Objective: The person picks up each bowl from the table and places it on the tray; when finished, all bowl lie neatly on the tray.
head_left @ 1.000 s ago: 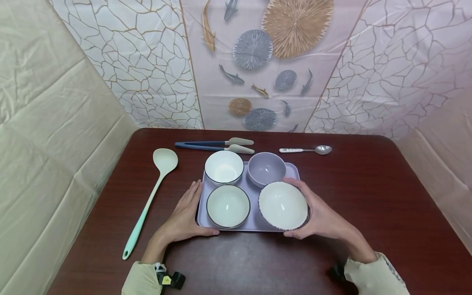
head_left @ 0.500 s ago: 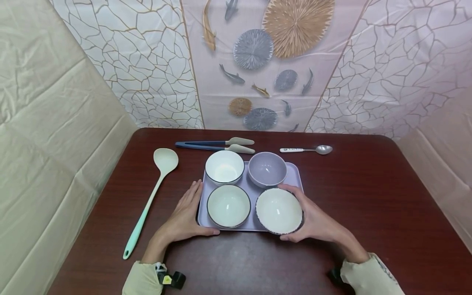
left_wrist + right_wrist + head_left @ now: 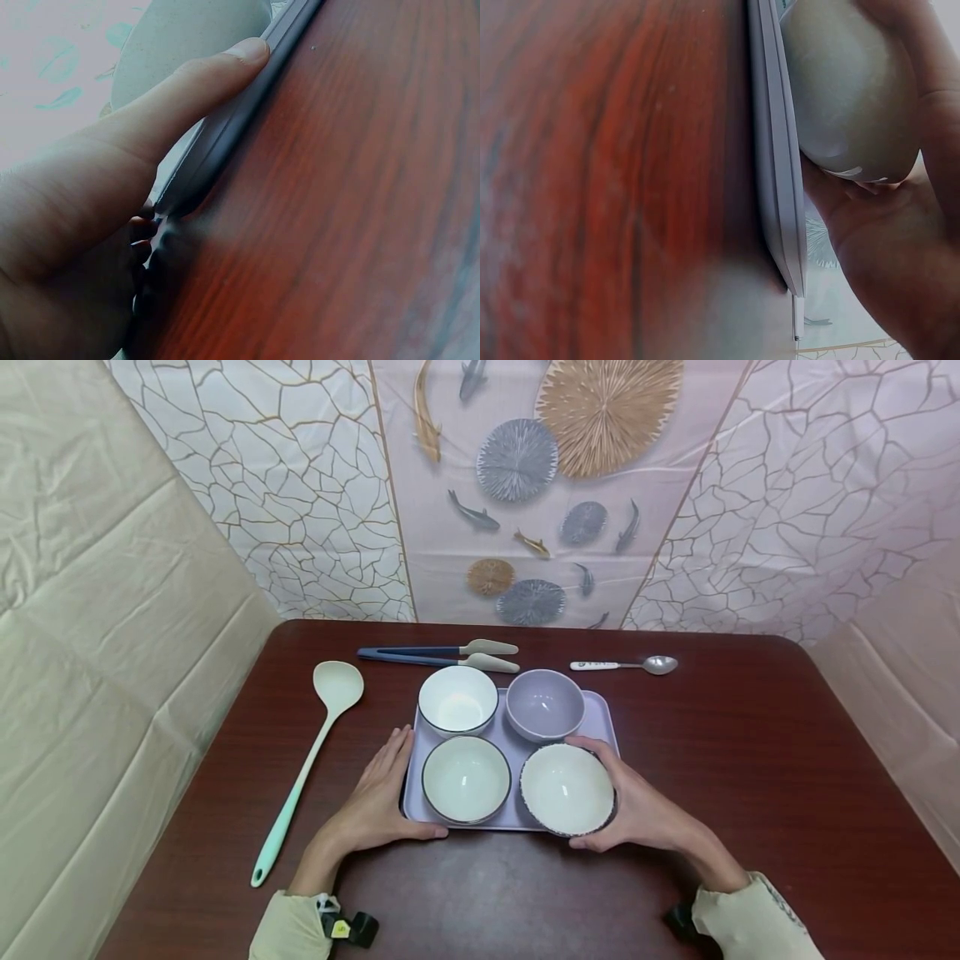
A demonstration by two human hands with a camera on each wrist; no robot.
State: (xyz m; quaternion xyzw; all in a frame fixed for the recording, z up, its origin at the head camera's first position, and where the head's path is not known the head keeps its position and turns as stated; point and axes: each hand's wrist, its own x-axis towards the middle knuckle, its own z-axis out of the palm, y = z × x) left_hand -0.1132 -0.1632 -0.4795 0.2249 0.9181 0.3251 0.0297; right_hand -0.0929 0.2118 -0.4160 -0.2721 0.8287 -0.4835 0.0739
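In the head view a lavender tray (image 3: pixel 517 757) bears a white bowl (image 3: pixel 457 700) at back left, a purple bowl (image 3: pixel 545 705) at back right, and a dark-rimmed pale bowl (image 3: pixel 466 780) at front left. At the tray's front right corner, my right hand (image 3: pixel 637 797) holds a speckle-rimmed white bowl (image 3: pixel 567 789) from the right, fingers behind it and thumb in front. The right wrist view has this bowl's side (image 3: pixel 855 90) within the hand. My left hand (image 3: pixel 375 797) rests against the tray's left edge with straight fingers. Its thumb (image 3: pixel 202 86) lies along the front rim.
A ladle (image 3: pixel 307 768) with a mint handle lies left of my left hand. Behind the bowls are blue-handled tongs (image 3: pixel 438 656), and a metal spoon (image 3: pixel 626 665) sits to their right. The brown table (image 3: pixel 750 760) meets a patterned cloth (image 3: pixel 525 527) at the back.
The speckle-rimmed bowl has moved slightly left and toward me with my right hand, coming down at the tray's front right. Over the last half second it stays put. My left hand stays at the tray.
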